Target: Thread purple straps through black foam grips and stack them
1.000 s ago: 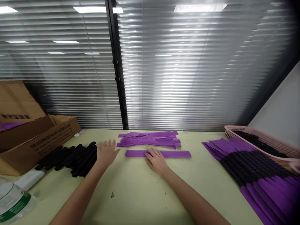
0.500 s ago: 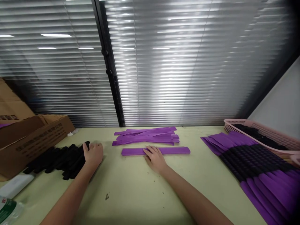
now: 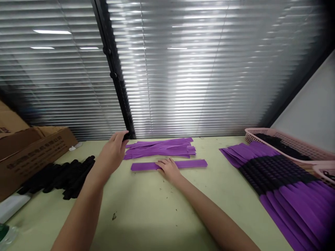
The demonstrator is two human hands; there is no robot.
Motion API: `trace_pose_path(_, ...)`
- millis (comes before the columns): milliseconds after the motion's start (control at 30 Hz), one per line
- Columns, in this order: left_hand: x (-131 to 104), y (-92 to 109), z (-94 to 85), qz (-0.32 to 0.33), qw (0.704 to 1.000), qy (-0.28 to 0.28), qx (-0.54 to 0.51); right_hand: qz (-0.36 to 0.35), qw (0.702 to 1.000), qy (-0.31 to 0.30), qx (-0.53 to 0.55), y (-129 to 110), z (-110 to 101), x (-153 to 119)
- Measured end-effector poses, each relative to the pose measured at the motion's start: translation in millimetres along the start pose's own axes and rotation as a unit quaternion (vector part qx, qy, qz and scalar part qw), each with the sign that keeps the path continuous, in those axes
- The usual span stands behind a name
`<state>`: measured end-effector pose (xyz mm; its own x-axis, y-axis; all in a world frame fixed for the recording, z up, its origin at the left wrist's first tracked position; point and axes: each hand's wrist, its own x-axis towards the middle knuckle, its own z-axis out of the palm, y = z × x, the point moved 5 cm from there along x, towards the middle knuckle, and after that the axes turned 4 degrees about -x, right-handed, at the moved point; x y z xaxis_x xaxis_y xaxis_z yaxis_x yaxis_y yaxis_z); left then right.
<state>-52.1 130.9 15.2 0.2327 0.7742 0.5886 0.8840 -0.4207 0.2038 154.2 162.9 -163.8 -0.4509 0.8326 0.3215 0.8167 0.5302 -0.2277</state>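
silver blinds are hanging behind a pale yellow-green table, with a cardboard box sitting at the far left and a pink basket at the far right. in the head view, the left hand is now rising clear of the heap of black pieces at left, where it was reaching half a second ago; so, as i judge it, a black piece and a purple strip are now being handled at once. that left hand is pinching a small dark piece by the fingertips, most of it being hidden. the right hand is staying on the single purple strip at centre, its fingers spread loosely, pressing rather than gripping. loose purple strips are lying just beyond, and banded purple-and-black pieces are overlapping at right.
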Motion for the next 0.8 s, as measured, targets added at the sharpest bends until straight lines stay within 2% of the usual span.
trace_pose_path(67, 6.4, 25.1, -12.7, 0.044, 0.996, 0.052, -0.05, 0.0, 1.0, -0.002, 0.006, -0.1, 1.1, 0.0)
trace_pose_path(167, 4.2, 43.2, -22.1, 0.068, 0.988, 0.084, -0.111, -0.002, 1.0, 0.006, 0.027, 0.7, -0.2, 0.7)
trace_pose_path(233, -0.3, 43.7, -21.9, 0.077, 0.986, 0.07, -0.132, -0.004, 0.999, 0.013, 0.044, 2.2, -2.3, 1.7)
trace_pose_path(300, -3.1, 37.0, -14.8, 0.079, 0.987, 0.01, -0.141, -0.007, 0.998, 0.014, 0.057, 4.4, -4.0, 2.6)
trace_pose_path(467, -3.3, 2.7, 27.6, 0.027, 0.967, -0.232, -0.104, -0.03, 0.998, -0.006, 0.061, 7.9, -7.0, 3.0)
trace_pose_path(567, -4.0, -14.1, 60.3, -0.001, 0.944, -0.326, -0.056, -0.038, 0.997, 0.002, 0.061, 8.2, -13.4, 3.3)
trace_pose_path(700, -9.3, -21.8, 105.3, -0.023, 0.925, -0.378, 0.013, -0.059, 0.996, 0.034, 0.052, 6.2, -30.0, 5.4)
trace_pose_path(800, -14.0, -22.7, 128.7, -0.03, 0.917, -0.393, 0.056, -0.063, 0.995, 0.065, 0.046, 6.7, -46.5, 6.7)
